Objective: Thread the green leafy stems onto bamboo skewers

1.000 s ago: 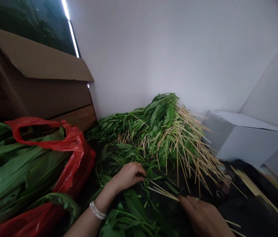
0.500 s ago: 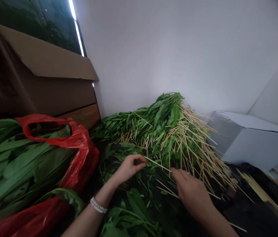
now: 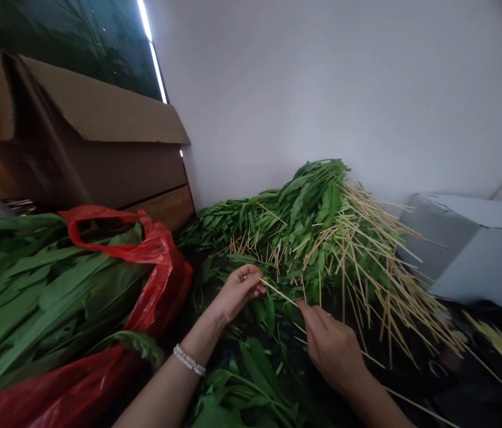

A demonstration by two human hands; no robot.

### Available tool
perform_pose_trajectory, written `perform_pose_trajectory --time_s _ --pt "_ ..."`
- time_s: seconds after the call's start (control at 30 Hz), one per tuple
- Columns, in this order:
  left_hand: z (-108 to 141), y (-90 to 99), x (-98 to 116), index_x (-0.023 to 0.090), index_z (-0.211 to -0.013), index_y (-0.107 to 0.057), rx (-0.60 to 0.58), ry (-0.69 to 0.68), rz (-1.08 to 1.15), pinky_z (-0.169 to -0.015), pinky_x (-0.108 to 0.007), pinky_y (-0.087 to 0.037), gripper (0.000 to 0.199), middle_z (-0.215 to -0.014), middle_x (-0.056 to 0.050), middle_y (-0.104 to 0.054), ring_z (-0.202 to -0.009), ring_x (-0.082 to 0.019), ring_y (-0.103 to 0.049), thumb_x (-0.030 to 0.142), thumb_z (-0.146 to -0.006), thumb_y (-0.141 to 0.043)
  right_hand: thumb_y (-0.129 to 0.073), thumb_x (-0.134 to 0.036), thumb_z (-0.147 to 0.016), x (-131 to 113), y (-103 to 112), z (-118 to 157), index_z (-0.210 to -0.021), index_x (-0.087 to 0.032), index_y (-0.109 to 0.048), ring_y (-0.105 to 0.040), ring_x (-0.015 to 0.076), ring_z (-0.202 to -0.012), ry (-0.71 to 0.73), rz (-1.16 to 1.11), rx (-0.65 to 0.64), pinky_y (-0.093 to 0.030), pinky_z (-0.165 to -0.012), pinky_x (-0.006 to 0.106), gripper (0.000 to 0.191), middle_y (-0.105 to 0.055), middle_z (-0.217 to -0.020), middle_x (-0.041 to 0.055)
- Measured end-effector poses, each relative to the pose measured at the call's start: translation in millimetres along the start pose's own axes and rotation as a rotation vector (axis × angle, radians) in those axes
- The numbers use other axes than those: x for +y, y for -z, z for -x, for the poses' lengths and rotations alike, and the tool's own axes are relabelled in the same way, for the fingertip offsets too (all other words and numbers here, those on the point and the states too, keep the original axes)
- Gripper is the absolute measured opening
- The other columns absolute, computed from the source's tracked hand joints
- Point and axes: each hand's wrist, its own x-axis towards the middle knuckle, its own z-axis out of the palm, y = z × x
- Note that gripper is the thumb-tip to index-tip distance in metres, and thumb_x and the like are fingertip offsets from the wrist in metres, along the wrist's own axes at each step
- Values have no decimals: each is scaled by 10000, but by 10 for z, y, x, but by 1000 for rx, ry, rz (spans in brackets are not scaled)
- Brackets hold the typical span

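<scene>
Ahead of us lies the large heap of long green leaves and pale wooden sticks [image 3: 304, 205]. Our right hand [image 3: 333, 345], low among loose sticks a second ago, has risen and pinches one thin, straight, pale wooden stick [image 3: 278, 291]. Our left hand [image 3: 238, 294] curls at its far tip; whether it grips, we cannot tell. The stick now spans both hands, so both seem engaged on it.

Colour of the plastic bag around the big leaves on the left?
Red. The plastic bag shows in the head view.
</scene>
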Motion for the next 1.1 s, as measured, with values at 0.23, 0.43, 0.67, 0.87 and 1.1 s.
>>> perform_pose_trajectory --time_s 0.23,0.43,0.67,0.87,1.1 --pt "13 24 23 138 -968 -670 -84 87 176 -589 -148 -462 297 -808 -33 -670 -632 -61 -601 221 -703 -777 -354 -25 -826 -18 -42 36 -1194 -145 -540 -604 141 -622 -40 53 -71 -380 -538 258 429 -611 -761 14" --pt "-3 71 11 167 -1070 -671 -91 114 219 -649 -176 -475 317 -813 -21 -659 -703 -79 -600 205 -760 -723 -360 -27 -816 -34 -10 33 -1185 -148 -551 -604 143 -625 -48 55 -95 -391 -553 257 433 -615 -764 16" --pt "-9 97 34 179 -953 -685 -44 111 242 -739 -251 -504 217 -873 -41 -684 -860 -150 -645 199 -743 -737 -356 -54 -852 26 49 9 -1230 -144 -541 -594 124 -602 -87 72 -37 -394 -539 237 431 -613 -754 14" --pt "34 16 61 173 -1007 -679 -63 46 167 -691 -207 -484 302 -877 -38 -685 -746 -103 -632 233 -722 -762 -364 -69 -861 35 70 7 -1287 -154 -519 -567 117 -560 -69 91 -63 -396 -520 236 461 -588 -724 5" --pt "10 -6 27 138 -861 -703 25 -2 136 -648 -197 -462 281 -757 -28 -692 -634 -82 -595 241 -630 -825 -367 -57 -854 28 83 2 -1286 -156 -528 -565 114 -550 -46 99 -68 -391 -512 233 472 -577 -708 0"
